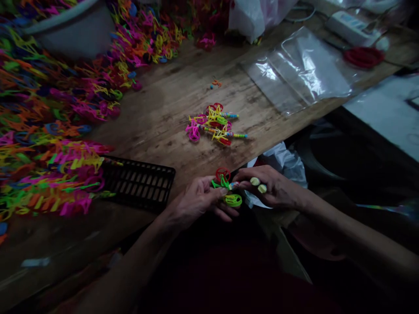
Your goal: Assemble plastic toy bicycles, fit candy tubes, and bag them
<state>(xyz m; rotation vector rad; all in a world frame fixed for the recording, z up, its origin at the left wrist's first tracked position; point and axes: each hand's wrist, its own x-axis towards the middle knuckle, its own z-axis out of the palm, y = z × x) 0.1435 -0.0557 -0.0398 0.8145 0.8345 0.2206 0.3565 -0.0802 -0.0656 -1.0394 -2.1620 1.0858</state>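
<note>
My left hand [199, 198] is closed on a small green plastic toy bicycle [223, 179] with a red wheel and a yellow-green wheel. My right hand [271, 185] grips several slim printed tubes. Two tubes [258, 185] show their pale round ends above its curled fingers. Another printed tube [234, 185] runs from the right fingertips to the green bicycle; whether it is fixed there I cannot tell. Beyond my hands, a small heap of pink and yellow toy bicycles [216, 123] with printed tubes in them lies on the wooden table [157, 113].
A large pile of bright plastic toy bicycles [78, 104] covers the left side around a grey tub [75, 32]. A black slotted basket [139, 181] sits left of my hands. Clear plastic bags [301, 72] lie at the right edge, near a white power strip [353, 28] and a red coil [363, 56].
</note>
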